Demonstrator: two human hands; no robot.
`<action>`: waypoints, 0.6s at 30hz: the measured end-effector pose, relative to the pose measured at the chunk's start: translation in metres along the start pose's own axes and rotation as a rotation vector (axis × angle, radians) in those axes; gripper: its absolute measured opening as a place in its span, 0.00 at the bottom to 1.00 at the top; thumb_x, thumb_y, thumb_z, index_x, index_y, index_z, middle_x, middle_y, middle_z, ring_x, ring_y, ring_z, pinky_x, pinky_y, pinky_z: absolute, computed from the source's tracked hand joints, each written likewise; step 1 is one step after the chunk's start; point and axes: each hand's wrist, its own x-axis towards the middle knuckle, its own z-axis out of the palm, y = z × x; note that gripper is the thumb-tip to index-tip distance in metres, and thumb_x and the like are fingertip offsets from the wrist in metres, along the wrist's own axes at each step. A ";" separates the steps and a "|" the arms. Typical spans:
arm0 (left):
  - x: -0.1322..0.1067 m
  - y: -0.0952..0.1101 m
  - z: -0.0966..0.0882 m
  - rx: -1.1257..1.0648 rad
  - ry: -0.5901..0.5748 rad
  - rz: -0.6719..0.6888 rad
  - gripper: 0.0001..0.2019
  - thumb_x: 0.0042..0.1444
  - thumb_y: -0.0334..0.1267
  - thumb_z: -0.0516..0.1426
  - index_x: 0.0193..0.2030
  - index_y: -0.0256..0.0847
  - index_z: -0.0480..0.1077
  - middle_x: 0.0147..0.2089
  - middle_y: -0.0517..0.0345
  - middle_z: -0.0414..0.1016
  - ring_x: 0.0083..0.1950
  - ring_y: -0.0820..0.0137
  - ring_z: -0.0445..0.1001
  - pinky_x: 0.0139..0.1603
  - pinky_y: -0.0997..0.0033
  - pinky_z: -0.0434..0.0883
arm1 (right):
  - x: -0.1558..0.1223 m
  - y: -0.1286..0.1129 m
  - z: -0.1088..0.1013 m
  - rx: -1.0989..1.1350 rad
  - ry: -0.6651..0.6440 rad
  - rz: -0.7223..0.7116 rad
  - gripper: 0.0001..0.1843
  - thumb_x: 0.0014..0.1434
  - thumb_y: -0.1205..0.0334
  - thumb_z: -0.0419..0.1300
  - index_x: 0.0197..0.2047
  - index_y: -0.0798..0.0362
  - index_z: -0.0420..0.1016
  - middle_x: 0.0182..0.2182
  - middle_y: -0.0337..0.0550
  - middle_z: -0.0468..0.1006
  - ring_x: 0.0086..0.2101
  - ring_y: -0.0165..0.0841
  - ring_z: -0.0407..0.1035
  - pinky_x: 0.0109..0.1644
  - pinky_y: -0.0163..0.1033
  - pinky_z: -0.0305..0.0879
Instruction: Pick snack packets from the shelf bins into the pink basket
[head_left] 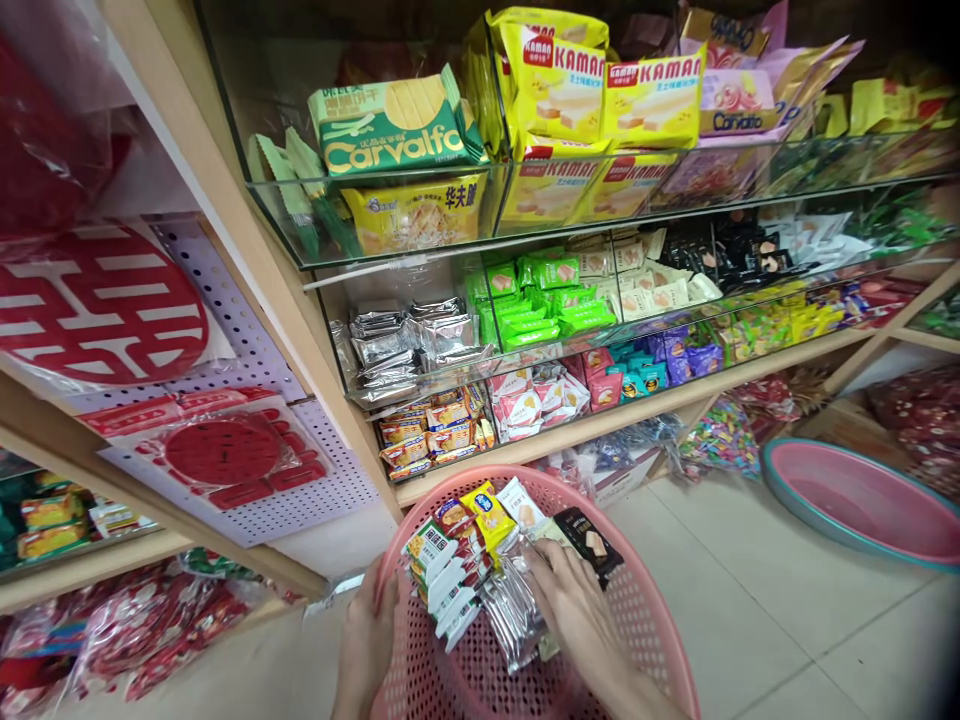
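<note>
A pink perforated plastic basket is below me, with several small snack packets in it. My left hand is closed on its left rim, thumb over the edge. Inside, my right hand is closed on a row of silver foil packets, its fingertips at their upper right side. White-and-green packets lie to the left of them. Behind sit a yellow packet, a white packet and a black packet. My right hand partly covers a pale packet.
Ahead, shelves with clear dividers hold silver packets, green packets and yellow wafer bags. A pink-and-teal basin rests on the tiled floor at right. Red decorations hang on a pegboard at left.
</note>
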 end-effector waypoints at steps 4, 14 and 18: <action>-0.002 0.004 -0.002 0.093 -0.022 0.020 0.26 0.56 0.49 0.48 0.58 0.39 0.66 0.37 0.53 0.81 0.41 0.62 0.78 0.43 0.65 0.72 | -0.006 -0.001 0.000 0.015 0.013 0.004 0.18 0.63 0.59 0.53 0.55 0.50 0.68 0.48 0.47 0.75 0.44 0.40 0.69 0.46 0.45 0.65; -0.003 0.005 -0.003 0.123 -0.050 0.038 0.26 0.57 0.51 0.46 0.58 0.41 0.65 0.42 0.50 0.80 0.42 0.63 0.79 0.41 0.67 0.73 | -0.020 0.000 0.015 0.010 0.005 0.000 0.29 0.57 0.59 0.59 0.62 0.49 0.61 0.54 0.46 0.72 0.51 0.44 0.65 0.50 0.47 0.63; -0.005 0.008 -0.004 0.117 -0.037 0.048 0.25 0.57 0.50 0.46 0.57 0.40 0.66 0.38 0.51 0.81 0.41 0.62 0.78 0.41 0.65 0.72 | -0.021 0.001 0.019 0.036 0.020 0.005 0.27 0.60 0.60 0.55 0.62 0.48 0.60 0.55 0.46 0.71 0.52 0.41 0.64 0.50 0.45 0.62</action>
